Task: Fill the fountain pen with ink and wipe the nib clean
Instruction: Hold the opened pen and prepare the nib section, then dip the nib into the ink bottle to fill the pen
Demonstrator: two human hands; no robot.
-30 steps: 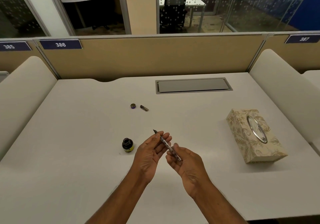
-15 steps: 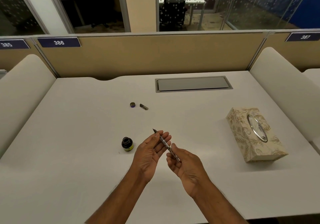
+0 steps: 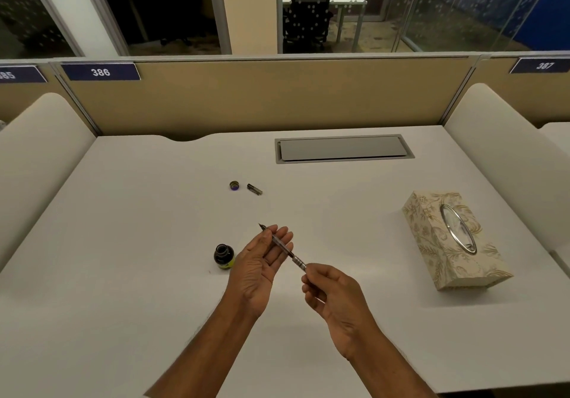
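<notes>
I hold a slim dark fountain pen [image 3: 285, 249] above the white desk, nib pointing up and to the far left. My left hand [image 3: 262, 262] pinches its front section near the nib between thumb and fingers. My right hand [image 3: 334, 296] pinches the pen's rear end with curled fingers. An open ink bottle [image 3: 224, 256] stands upright on the desk just left of my left hand. Its cap [image 3: 234, 185] and a small dark pen part [image 3: 254, 189] lie farther back.
A patterned tissue box [image 3: 453, 240] lies on the right side of the white desk [image 3: 123, 274]. A grey cable hatch [image 3: 344, 148] sits at the back centre. Padded white dividers flank the desk, with a tan partition behind.
My right hand has slid back toward the pen's rear end, so more of the barrel shows between the hands. The bottle and the other objects have stayed put.
</notes>
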